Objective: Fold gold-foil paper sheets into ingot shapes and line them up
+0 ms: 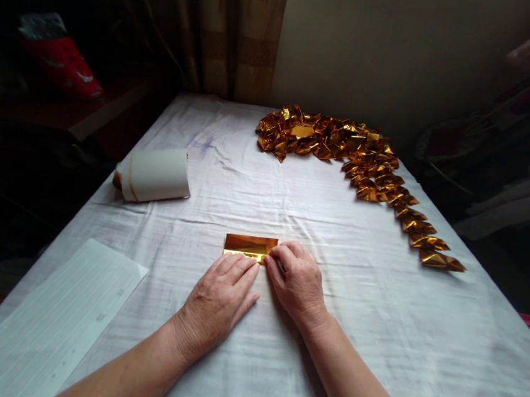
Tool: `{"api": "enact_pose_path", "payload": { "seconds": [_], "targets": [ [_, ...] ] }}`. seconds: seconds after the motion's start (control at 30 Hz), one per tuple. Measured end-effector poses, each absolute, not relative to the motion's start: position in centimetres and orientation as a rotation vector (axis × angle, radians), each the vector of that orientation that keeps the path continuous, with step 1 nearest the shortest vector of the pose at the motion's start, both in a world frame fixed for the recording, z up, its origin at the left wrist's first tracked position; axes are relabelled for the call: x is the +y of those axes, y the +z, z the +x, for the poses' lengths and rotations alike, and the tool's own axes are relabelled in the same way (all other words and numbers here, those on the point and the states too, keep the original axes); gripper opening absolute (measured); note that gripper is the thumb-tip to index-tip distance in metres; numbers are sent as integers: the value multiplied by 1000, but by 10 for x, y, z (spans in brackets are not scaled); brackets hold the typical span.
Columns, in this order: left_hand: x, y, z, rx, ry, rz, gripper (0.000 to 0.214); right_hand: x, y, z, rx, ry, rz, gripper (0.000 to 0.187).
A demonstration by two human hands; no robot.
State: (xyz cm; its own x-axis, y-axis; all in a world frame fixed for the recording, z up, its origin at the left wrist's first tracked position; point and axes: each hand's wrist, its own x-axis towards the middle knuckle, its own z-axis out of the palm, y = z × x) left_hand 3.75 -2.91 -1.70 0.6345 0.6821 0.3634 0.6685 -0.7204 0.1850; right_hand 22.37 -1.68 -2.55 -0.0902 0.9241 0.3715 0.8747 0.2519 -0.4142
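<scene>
A small rectangle of shiny gold foil paper [251,245] lies flat on the white cloth, with a lighter strip along its near edge that looks folded. Fingers outstretched, my left hand [221,295] rests flat with its fingertips on that near edge. My right hand [298,279] has its thumb and index finger pinched at the paper's near right corner, the other fingers curled. Beyond the hands, a pile of folded gold foil pieces [319,135] stretches into a row [413,225] down the right side.
A white curled roll [156,176] with a brown band lies at the left. Nearer, a lined paper sheet [50,327] lies on the cloth-covered table [400,352]. A red package [64,64] stands on a dark surface beyond the left edge. A wall and curtain [244,38] are behind.
</scene>
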Motion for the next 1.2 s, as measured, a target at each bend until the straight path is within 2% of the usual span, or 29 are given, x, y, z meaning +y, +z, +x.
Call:
{"api": "enact_pose_path", "payload": {
  "seconds": [0.37, 0.53, 0.77, 1.0, 1.2],
  "targets": [
    [-30, -22, 38, 1187, 652, 2840, 38, -18, -18, 216, -1980, 105, -1755, 15],
    [-30, -23, 37, 1184, 656, 2851, 37, -21, -22, 221, -1962, 193, -1680, 8],
    [-26, -20, 39, 1178, 586, 2813, 41, -23, -30, 229, -1941, 201, -1589, 21],
    [-24, -17, 41, 1174, 559, 2786, 38, -41, -22, 224, -2180, -30, -1475, 36],
    [-25, -17, 41, 1181, 500, 2747, 39, -55, -23, 222, -2388, 125, -1687, 48]
  ]
}}
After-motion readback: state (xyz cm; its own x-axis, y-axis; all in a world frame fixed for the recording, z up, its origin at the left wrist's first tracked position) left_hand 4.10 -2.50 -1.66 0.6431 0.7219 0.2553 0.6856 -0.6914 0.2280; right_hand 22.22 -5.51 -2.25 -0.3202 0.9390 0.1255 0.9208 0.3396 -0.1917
